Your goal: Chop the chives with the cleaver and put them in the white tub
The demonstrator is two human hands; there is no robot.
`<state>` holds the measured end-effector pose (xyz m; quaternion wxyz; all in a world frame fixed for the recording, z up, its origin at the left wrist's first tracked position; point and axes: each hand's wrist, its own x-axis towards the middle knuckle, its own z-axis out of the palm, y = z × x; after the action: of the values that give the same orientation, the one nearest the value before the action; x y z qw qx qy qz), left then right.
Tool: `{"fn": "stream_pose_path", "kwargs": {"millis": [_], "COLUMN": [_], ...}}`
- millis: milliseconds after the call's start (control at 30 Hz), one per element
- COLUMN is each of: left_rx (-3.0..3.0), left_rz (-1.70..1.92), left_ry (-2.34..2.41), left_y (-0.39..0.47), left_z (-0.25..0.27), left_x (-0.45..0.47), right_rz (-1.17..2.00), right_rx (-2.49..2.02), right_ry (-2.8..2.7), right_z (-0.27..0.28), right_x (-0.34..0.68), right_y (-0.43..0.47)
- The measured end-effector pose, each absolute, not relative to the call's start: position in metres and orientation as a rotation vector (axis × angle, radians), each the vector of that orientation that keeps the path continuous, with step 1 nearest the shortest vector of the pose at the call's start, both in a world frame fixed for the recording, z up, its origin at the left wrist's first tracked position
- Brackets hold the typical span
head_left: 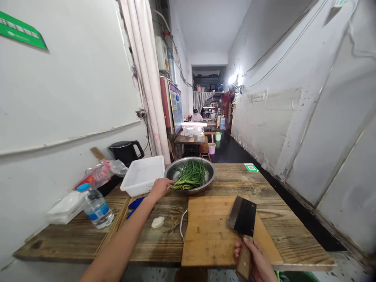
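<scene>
The cutting board (205,231) lies at the near edge of the worktop (235,176), right of centre, with the cleaver (243,215) over its right part and its handle in the right hand (257,254). Beyond the board, slightly left, stands the bowl (210,174) with the greens (192,172) in it; the left hand (161,187) is at its near left rim. Left of the bowl sits the tray (143,174), with the kettle (123,152) behind it on the left. Nearer and farther left stands the bottle (98,211), right of the napkins (63,209). The card (251,168) lies at the far right edge.
</scene>
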<state>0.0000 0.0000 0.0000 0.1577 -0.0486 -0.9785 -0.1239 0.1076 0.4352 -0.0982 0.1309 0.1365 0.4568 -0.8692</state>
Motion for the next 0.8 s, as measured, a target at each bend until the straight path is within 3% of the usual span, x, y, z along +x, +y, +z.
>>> {"fn": "stream_pose_path", "kwargs": {"millis": [433, 800], "left_rx": [-0.297, 0.070], "left_rz": [-0.810, -0.958], "left_ry": [-2.855, -2.323], "left_y": [-0.009, 0.001], "left_z": [0.026, 0.076], "left_x": [-0.014, -0.053], "right_rz": [-2.512, -2.525], "right_rx": [0.410, 0.362], "right_ry": [1.326, 1.309], "right_z": [-0.089, -0.095], "right_x": [0.110, 0.109], "right_y": [0.433, 0.432]}}
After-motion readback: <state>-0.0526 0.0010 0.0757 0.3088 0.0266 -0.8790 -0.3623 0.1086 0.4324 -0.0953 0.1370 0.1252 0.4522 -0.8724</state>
